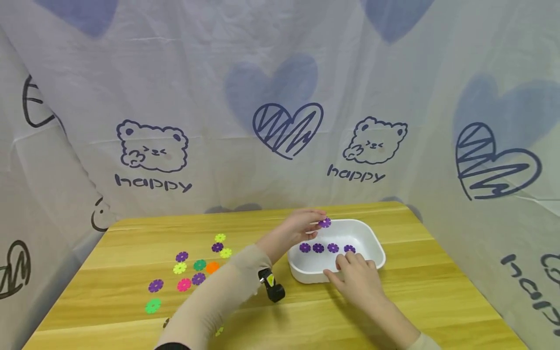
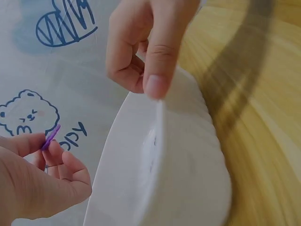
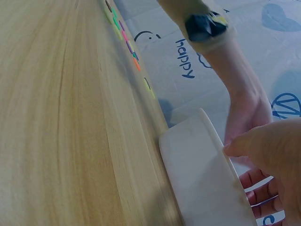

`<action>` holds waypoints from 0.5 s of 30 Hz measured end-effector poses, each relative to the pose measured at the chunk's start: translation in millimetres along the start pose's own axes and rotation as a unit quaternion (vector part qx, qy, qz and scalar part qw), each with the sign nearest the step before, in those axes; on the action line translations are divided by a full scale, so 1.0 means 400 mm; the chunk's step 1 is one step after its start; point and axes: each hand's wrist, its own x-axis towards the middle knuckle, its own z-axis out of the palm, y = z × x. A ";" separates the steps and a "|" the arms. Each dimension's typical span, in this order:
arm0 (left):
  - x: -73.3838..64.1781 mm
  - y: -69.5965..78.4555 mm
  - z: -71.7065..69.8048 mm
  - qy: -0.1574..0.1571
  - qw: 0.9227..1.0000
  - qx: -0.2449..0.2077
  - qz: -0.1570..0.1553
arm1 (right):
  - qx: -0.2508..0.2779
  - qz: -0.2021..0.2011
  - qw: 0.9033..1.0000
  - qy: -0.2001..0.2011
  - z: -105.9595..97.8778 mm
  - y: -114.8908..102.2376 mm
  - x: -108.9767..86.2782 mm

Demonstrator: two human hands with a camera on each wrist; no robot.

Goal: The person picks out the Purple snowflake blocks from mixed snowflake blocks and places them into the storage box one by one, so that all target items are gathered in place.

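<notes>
A purple snowflake disc (image 1: pixel 324 222) is pinched between the thumb and fingertips of my left hand (image 1: pixel 302 226), above the far left rim of a white plastic box (image 1: pixel 306 276). The disc (image 2: pixel 51 137) appears nearly edge-on in the left wrist view. Several purple discs (image 1: pixel 333 248) lie in a row inside the box. At the near rim, my right hand (image 1: pixel 360 284) holds the box, thumb (image 3: pixel 235 147) on the rim and fingers reaching over the inside. The left wrist view shows that thumb (image 2: pixel 157 84) against the edge.
Left of the box, loose discs are scattered on the wooden table (image 1: pixel 437 301): green (image 1: pixel 153 306), pink (image 1: pixel 184 285), orange (image 1: pixel 212 268), yellow (image 1: pixel 180 268) and purple (image 1: pixel 155 285). My left sleeve covers part of that area. A printed curtain (image 1: pixel 210 97) hangs behind the table.
</notes>
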 end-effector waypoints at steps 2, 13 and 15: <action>0.024 0.001 0.026 -0.006 1.000 -0.008 -0.001 | -0.002 -0.001 1.000 0.001 -0.003 0.003 0.000; 0.114 -0.042 0.108 -0.034 0.999 0.027 -0.026 | -0.005 -0.006 1.000 -0.008 -0.004 0.004 0.003; 0.122 -0.058 0.117 -0.035 0.998 0.042 -0.027 | -0.006 -0.006 1.000 -0.007 -0.004 0.005 0.002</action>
